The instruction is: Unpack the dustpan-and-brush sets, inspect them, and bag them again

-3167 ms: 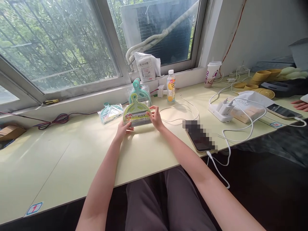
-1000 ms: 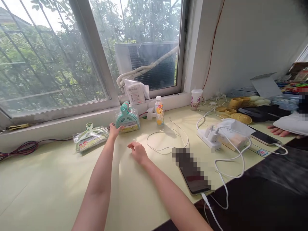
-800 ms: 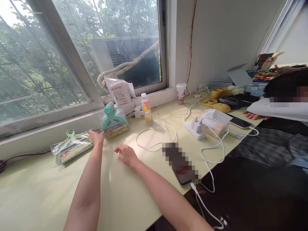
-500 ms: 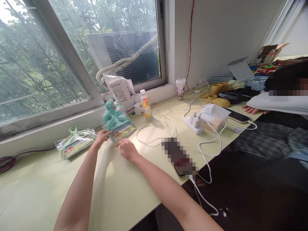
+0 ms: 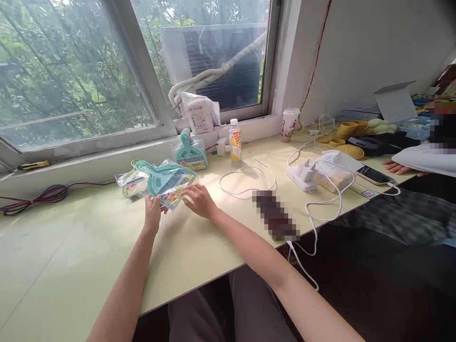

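Note:
A teal dustpan-and-brush set [image 5: 167, 180] in clear wrap, with a printed card along its lower edge, is lifted and tilted above the table. My left hand [image 5: 153, 211] grips its lower left corner, thumb on the near side and fingertips showing underneath. On its right edge, my right hand [image 5: 199, 200] closes its fingers over the card's end. Behind stands another teal dustpan set [image 5: 190, 154], leaning by the window sill. A pale green dustpan set [image 5: 133, 184] lies to the left, partly hidden by the held one.
Beyond my right hand are a juice bottle [image 5: 235, 142], a looped thin cable [image 5: 245, 192] and a phone [image 5: 276, 216], pixelated. Farther right sit a power strip [image 5: 302, 178], a tissue pack [image 5: 335, 173] and a paper cup [image 5: 289, 126]. Another person's hand [image 5: 397, 167] rests at the far right.
One teal set has come away from the teal stack and moved left and nearer, turning its handle leftward. Both hands now hold it. The view has swung left.

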